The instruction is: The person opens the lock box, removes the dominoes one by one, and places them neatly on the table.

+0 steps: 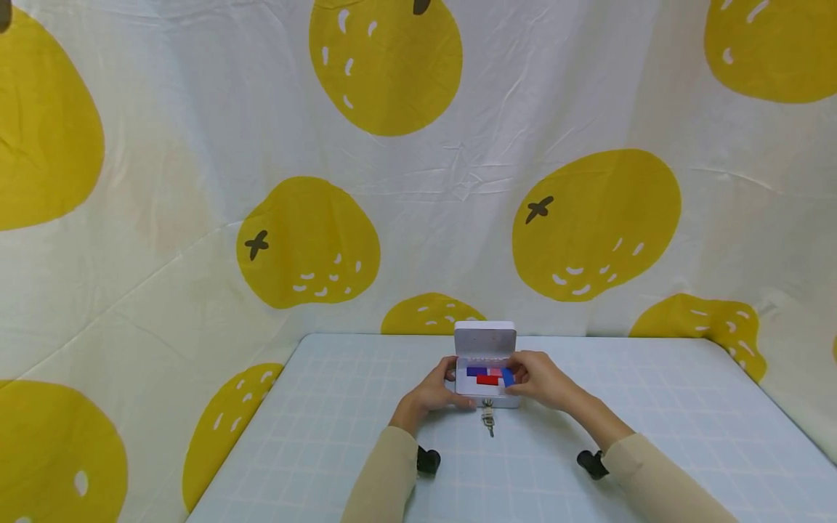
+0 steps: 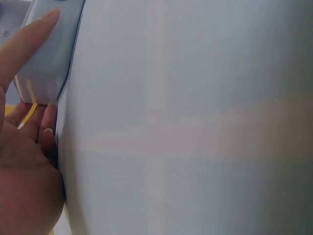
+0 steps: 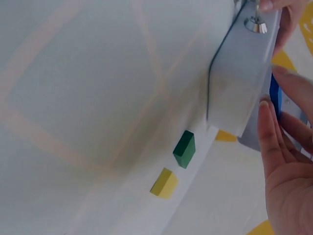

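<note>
A small white cash box (image 1: 466, 386) stands on the table with its lid (image 1: 485, 340) raised. My left hand (image 1: 434, 386) grips its left side, the thumb along the front and the other fingers round the side, as the left wrist view also shows. Between thumb and fingertips, my right hand (image 1: 541, 378) pinches a blue block (image 3: 275, 95) over the right part of the box. Inside lie a dark blue block (image 1: 476, 371), a pink block (image 1: 495, 372) and a red block (image 1: 487, 380). Keys (image 1: 488, 419) hang from the front lock (image 3: 256, 24).
On the table by the box's right side are a green block (image 3: 184, 149) and a yellow block (image 3: 164, 183), seen in the right wrist view. Behind the pale checked table (image 1: 314, 436) hangs a white curtain (image 1: 490, 145) with yellow fruit prints.
</note>
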The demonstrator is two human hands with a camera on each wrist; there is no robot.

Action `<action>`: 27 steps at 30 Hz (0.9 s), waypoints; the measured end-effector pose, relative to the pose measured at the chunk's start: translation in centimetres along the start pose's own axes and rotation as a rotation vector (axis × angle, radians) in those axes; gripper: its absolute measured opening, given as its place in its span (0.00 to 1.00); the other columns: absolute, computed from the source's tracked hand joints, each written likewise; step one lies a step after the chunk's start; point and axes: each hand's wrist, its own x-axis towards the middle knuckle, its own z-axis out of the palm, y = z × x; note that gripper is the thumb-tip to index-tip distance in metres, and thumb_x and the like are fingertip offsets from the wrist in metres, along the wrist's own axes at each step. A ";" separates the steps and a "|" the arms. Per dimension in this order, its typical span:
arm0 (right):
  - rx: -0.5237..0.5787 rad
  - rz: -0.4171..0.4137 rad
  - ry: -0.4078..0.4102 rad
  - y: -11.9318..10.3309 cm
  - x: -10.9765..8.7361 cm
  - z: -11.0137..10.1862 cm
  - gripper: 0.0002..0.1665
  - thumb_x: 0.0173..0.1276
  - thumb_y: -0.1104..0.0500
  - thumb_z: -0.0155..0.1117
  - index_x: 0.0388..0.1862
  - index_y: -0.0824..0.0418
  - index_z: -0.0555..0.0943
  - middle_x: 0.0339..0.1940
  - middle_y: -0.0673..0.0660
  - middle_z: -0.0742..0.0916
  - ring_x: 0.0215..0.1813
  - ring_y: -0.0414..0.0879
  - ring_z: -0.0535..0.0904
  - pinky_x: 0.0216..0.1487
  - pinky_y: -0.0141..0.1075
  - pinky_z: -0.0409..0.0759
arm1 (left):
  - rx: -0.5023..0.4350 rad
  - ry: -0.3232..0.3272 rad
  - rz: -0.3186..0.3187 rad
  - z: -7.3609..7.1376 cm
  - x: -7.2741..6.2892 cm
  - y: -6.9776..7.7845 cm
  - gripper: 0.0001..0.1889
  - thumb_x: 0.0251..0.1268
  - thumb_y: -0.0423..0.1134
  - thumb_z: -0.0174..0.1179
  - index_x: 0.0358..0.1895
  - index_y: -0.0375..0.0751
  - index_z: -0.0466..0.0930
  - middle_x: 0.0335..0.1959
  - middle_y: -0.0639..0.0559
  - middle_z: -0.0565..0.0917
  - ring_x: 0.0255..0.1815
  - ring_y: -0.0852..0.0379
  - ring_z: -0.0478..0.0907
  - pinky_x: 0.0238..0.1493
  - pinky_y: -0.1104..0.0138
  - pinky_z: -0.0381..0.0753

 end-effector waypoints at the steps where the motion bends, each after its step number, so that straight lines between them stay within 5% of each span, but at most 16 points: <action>1: -0.002 0.005 0.001 0.1 -0.1 0.0 0.23 0.58 0.64 0.80 0.51 0.66 0.83 0.39 0.54 0.85 0.38 0.46 0.76 0.41 0.33 0.81 | -0.003 -0.001 0.001 0.0 0.0 0.0 0.51 0.44 0.42 0.84 0.74 0.56 0.64 0.56 0.54 0.74 0.59 0.49 0.69 0.69 0.47 0.69; 27: -0.047 0.005 0.020 2.8 -1.8 -1.7 0.22 0.58 0.61 0.81 0.47 0.67 0.82 0.37 0.55 0.84 0.36 0.44 0.77 0.39 0.33 0.81 | -0.008 -0.009 0.036 -0.2 -0.2 0.1 0.51 0.45 0.39 0.84 0.75 0.52 0.64 0.56 0.53 0.74 0.58 0.50 0.69 0.66 0.51 0.70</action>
